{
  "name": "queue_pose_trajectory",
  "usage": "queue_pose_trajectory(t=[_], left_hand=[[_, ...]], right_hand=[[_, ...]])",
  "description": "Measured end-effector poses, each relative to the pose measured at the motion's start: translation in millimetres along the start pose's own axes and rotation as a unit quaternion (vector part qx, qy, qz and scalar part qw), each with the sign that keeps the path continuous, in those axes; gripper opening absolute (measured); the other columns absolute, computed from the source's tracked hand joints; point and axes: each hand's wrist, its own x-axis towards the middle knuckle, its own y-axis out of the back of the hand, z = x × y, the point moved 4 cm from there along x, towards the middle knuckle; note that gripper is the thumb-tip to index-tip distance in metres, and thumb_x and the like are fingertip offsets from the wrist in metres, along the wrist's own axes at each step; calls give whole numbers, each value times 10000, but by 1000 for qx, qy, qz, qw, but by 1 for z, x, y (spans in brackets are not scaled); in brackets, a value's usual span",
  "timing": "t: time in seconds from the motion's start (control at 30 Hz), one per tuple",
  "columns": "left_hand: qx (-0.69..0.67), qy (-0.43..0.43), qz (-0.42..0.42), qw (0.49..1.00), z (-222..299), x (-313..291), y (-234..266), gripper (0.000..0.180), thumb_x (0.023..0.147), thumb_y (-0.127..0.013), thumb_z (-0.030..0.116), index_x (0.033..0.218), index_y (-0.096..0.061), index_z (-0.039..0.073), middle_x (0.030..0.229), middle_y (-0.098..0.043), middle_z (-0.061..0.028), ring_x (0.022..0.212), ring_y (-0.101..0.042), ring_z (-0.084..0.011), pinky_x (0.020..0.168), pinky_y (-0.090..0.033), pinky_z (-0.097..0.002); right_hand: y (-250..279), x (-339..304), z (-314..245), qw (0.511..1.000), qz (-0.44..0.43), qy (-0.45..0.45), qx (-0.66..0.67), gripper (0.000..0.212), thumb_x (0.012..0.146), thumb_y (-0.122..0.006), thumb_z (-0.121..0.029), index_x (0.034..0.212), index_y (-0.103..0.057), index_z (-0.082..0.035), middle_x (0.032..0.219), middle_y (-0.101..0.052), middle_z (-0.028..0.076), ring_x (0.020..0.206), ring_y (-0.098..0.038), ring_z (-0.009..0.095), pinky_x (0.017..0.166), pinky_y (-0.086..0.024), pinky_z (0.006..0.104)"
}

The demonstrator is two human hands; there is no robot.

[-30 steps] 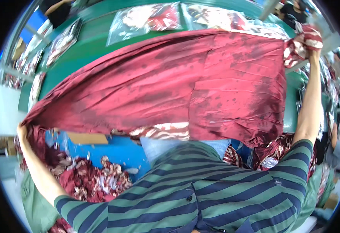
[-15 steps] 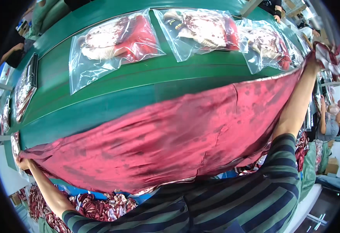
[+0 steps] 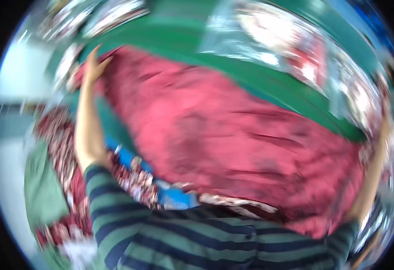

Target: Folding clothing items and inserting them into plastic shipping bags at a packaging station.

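Note:
A large red cloth (image 3: 206, 117) with dark blotches is spread across the green table (image 3: 269, 85) in front of me, its near edge close to my body. Over the cloth's far left corner lies my left hand (image 3: 96, 67), fingers apart. My right arm is stretched out along the cloth's right end. There my right hand (image 3: 384, 105) is smeared by motion near the picture's rim, so its fingers and any hold on the cloth do not show.
Clear plastic bags (image 3: 273, 36) with red and white patterned goods lie along the far side. More bagged goods (image 3: 116, 17) sit at the far left. Below the table's near left edge are heaped patterned red and white cloths (image 3: 60, 135) and a green cloth (image 3: 44, 184).
My view has swung left and blurred. The cloth, stretched taut between both hands before, now lies flatter on the table. My left hand has gone from gripping its corner to spread fingers.

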Motion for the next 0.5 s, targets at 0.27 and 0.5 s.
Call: queue_pose_trajectory(t=[0.27,0.5], left_hand=[[151,304,139,930,11,-129,85,763,812,-775,460,1386,-512,32,1255,-648,-223,1115,-640,-395,939,-520,-448],[-194,526,178,809,-76,-118,28,803,741,-869,393,1275,-554,-118,1173,-662,-257,1024,-684,-362,862,-561,-423]], right_hand=[[-246,-239,-50,789,-52,408,-457,394,1021,-456,-52,1407,-531,-43,1477,-503,123,1398,-442,305,1171,-347,429],[-342,-284,-46,794,-253,396,-386,408,961,-552,-145,1356,-555,-45,1445,-489,195,1315,-463,369,1088,-387,485]])
